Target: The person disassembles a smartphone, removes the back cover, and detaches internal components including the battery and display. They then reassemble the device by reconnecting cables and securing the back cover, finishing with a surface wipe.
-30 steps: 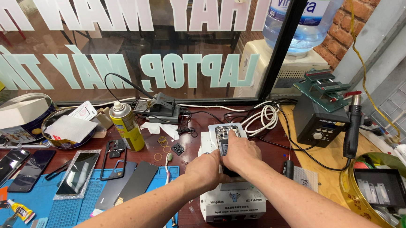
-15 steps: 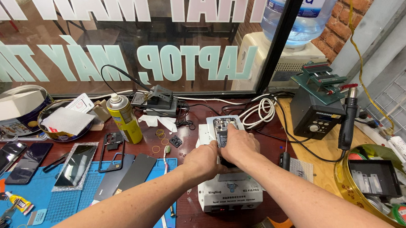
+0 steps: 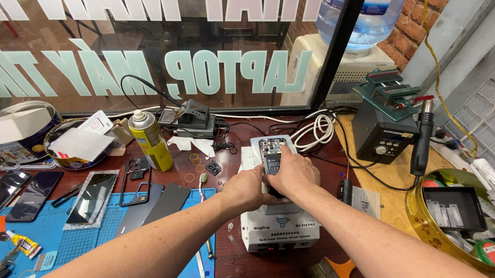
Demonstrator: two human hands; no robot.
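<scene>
Both hands meet over a white machine (image 3: 279, 229) at the middle of the counter (image 3: 242, 130). An opened phone (image 3: 270, 155), back off and inner parts showing, lies flat on the machine's top plate. The left hand (image 3: 248, 188) grips the phone's near left edge; the right hand (image 3: 294, 173) is clamped on its near right side, fingers curled over the edge. The two hands touch.

Left of the machine: a yellow spray can (image 3: 150, 139) upright, a blue mat (image 3: 81, 243) carrying a phone frame (image 3: 136, 181) and dark glass panels (image 3: 92, 195). Two dark phones (image 3: 12, 193) lie at the far left.

Right: a black station box (image 3: 382, 136) with a handpiece (image 3: 422, 141) hanging beside it, and a yellow bowl (image 3: 425, 233) holding a black tray (image 3: 455, 206). A coiled white cable (image 3: 317, 129) lies just behind the machine.
</scene>
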